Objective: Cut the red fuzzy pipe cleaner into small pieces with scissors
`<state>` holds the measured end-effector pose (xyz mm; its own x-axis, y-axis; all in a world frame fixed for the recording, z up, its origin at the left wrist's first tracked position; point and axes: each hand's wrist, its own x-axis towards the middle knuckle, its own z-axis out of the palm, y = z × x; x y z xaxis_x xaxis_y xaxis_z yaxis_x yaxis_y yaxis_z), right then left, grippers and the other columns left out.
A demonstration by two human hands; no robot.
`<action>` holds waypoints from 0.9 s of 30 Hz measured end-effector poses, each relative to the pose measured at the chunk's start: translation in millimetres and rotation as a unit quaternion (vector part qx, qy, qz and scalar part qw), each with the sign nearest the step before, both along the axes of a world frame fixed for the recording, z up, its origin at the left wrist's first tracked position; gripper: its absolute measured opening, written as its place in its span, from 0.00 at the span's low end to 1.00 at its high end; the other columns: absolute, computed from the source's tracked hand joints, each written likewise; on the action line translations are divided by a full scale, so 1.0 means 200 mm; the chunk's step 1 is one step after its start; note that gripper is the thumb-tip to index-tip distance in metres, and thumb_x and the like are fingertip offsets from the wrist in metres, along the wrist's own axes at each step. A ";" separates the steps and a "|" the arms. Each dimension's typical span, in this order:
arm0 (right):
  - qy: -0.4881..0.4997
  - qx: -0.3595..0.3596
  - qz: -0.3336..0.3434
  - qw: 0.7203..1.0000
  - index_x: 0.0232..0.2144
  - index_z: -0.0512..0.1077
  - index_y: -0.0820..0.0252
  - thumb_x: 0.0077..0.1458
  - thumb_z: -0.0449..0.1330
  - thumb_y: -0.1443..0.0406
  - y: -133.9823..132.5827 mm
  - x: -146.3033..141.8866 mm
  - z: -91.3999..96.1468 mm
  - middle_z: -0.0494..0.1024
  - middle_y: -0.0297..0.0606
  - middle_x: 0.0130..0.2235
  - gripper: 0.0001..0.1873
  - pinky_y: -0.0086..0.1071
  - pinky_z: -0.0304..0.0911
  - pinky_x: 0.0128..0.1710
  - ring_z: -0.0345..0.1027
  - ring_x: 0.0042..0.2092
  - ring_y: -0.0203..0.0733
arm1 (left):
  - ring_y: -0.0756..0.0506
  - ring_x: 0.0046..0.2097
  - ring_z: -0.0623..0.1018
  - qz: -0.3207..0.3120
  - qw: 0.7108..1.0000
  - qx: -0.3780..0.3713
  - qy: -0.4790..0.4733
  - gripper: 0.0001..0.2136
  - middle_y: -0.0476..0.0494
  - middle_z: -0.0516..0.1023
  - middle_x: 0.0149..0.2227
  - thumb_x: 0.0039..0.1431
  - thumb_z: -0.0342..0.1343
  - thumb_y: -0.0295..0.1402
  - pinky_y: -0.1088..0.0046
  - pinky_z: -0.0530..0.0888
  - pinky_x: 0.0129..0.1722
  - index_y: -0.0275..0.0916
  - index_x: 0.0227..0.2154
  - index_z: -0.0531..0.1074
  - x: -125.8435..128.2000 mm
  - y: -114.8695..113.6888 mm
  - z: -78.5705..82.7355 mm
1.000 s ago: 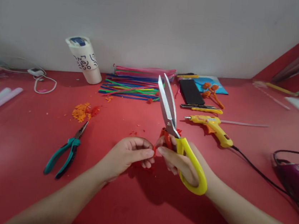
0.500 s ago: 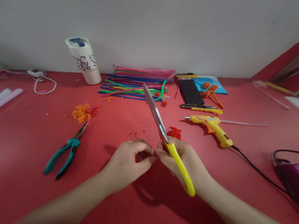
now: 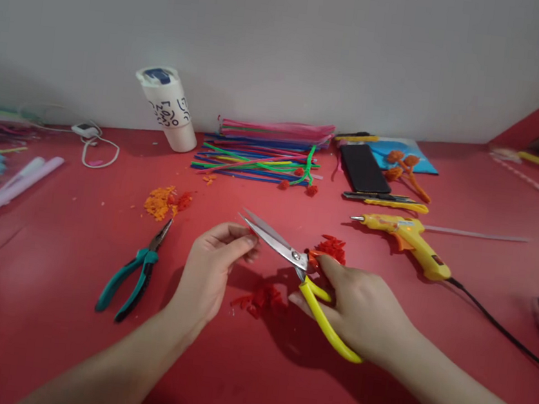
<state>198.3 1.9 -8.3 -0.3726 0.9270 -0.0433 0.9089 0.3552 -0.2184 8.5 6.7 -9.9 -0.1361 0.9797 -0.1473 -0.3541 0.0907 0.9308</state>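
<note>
My right hand (image 3: 360,303) grips scissors (image 3: 280,245) with yellow handles, the blades slightly apart and pointing up and left. The blade tips lie by the fingertips of my left hand (image 3: 217,257). Its thumb and finger are pinched on a small red piece (image 3: 252,231), mostly hidden by the fingers and blades. Below, between the hands, lies a loose pile of red scraps (image 3: 265,300). Just behind my right hand is another pile of red pieces (image 3: 332,248).
Left of my hands lie teal-handled pliers (image 3: 137,271) beside orange clippings (image 3: 160,202). At the back are a tumbler (image 3: 172,113), pipe cleaners (image 3: 260,155) and a phone (image 3: 365,167). To the right rest a utility knife (image 3: 386,201) and a corded yellow glue gun (image 3: 404,237).
My right hand has shifted its hold on the scissors, lowering and opening the blades toward my left fingertips. My hands have moved apart, uncovering the red scraps below. The view has turned slightly left.
</note>
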 end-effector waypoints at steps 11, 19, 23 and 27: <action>-0.053 0.029 0.051 0.997 0.25 0.58 0.58 0.53 0.41 0.47 0.01 0.01 -0.06 0.70 0.36 0.19 0.22 0.30 0.38 0.19 0.64 0.20 0.42 | 0.55 0.26 0.72 0.017 0.998 0.003 -0.068 0.03 0.51 0.74 0.23 0.46 0.56 0.24 0.80 0.69 0.30 0.37 0.22 0.72 -0.02 0.01 -0.01; -0.051 0.043 0.061 0.996 0.27 0.60 0.59 0.54 0.41 0.47 0.00 0.02 -0.06 0.70 0.36 0.18 0.22 0.30 0.39 0.18 0.64 0.19 0.41 | 0.54 0.27 0.73 0.016 0.998 0.009 -0.064 0.02 0.51 0.74 0.24 0.46 0.57 0.25 0.80 0.70 0.30 0.37 0.24 0.73 -0.02 0.02 -0.02; -0.049 0.058 0.062 0.995 0.26 0.60 0.59 0.54 0.42 0.48 0.01 0.02 -0.06 0.70 0.36 0.18 0.22 0.30 0.38 0.18 0.63 0.18 0.40 | 0.54 0.26 0.73 0.019 0.998 0.008 -0.063 0.02 0.51 0.74 0.24 0.45 0.58 0.25 0.79 0.69 0.30 0.37 0.23 0.73 -0.02 0.02 -0.01; -0.048 0.071 0.070 0.994 0.25 0.61 0.59 0.55 0.42 0.50 0.00 0.03 -0.07 0.70 0.36 0.17 0.21 0.29 0.39 0.19 0.62 0.18 0.39 | 0.54 0.26 0.72 0.020 0.998 0.005 -0.057 0.02 0.51 0.74 0.23 0.46 0.58 0.25 0.79 0.69 0.30 0.37 0.22 0.72 -0.02 0.01 0.00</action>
